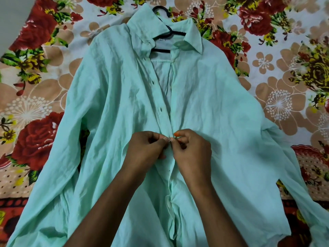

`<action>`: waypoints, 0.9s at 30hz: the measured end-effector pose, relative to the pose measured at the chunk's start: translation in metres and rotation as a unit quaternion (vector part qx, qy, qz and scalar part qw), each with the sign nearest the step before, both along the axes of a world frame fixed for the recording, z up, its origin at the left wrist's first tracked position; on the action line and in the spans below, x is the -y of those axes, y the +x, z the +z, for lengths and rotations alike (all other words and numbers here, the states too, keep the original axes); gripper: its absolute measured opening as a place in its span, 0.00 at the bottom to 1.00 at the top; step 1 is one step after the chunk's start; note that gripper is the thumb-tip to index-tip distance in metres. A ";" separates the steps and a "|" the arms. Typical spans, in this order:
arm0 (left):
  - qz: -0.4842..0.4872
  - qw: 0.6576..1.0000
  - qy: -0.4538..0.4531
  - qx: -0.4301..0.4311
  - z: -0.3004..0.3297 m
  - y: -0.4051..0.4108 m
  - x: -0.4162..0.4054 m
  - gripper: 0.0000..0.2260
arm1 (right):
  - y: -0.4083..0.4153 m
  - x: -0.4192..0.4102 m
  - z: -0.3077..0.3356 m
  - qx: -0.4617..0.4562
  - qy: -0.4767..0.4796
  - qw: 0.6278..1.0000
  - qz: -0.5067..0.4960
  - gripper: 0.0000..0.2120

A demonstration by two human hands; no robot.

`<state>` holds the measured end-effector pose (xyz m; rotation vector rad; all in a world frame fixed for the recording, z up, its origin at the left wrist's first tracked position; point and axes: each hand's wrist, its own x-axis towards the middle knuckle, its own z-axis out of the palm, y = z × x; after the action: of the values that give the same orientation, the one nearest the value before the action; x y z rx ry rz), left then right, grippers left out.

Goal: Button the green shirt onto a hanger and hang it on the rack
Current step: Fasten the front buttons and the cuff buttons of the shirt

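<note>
- The green shirt (110,107) lies spread face up on a flowered bedsheet (284,72), collar at the far end and sleeves trailing off to either side.
- A black hanger (161,9) sits inside the shirt; its hook sticks out past the collar and part of its bar shows in the open neck.
- Both forearms reach in from the near edge and meet at the middle of the shirt front, over the strip where the two edges join.
- The left hand (146,150) is curled, knuckles up, its thumb and fingertips pinching the left edge of the shirt front.
- The right hand (192,152) is curled the same way, pinching the right edge; one nail is painted orange.
- The fingertips of the two hands almost touch, with a small pale button (171,139) between them.
- Above the hands the front gapes open, showing dark buttonholes (153,83) down the left edge.
- Below the hands the two edges lie together.
</note>
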<state>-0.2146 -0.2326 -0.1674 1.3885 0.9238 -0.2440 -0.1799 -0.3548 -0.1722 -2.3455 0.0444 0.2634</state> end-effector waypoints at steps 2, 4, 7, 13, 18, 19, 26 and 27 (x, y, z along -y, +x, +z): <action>-0.041 0.990 0.136 0.023 0.001 0.008 -0.001 0.05 | 0.011 -0.002 0.002 0.040 -0.042 0.998 0.009 0.06; -0.047 0.963 0.260 0.050 0.005 0.021 -0.002 0.07 | 0.027 -0.006 0.004 0.092 -0.027 0.995 0.016 0.04; -0.048 0.932 0.345 0.101 0.004 0.048 -0.002 0.08 | 0.050 -0.017 0.000 0.106 -0.022 0.993 0.053 0.05; -0.132 0.897 0.419 0.043 -0.005 0.074 -0.003 0.09 | 0.065 -0.028 -0.014 0.065 -0.100 0.988 0.101 0.05; -0.107 0.917 0.382 0.047 -0.001 0.074 -0.015 0.05 | 0.067 -0.029 -0.009 0.104 -0.084 0.987 0.087 0.04; -0.074 0.936 0.341 0.056 0.000 0.073 -0.020 0.05 | 0.067 -0.031 -0.007 0.112 -0.066 0.988 0.079 0.04; 0.094 0.993 -0.009 0.065 0.003 0.066 -0.031 0.04 | 0.076 -0.039 0.004 0.035 0.082 0.994 0.057 0.05; 0.106 0.992 -0.021 0.064 0.003 0.064 -0.030 0.04 | 0.076 -0.038 0.004 0.020 0.090 0.994 0.056 0.05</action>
<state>-0.1502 -0.2023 -0.1647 1.2411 0.9458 -0.0144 -0.1038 -0.3164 -0.1687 -2.1762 -0.1273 0.2639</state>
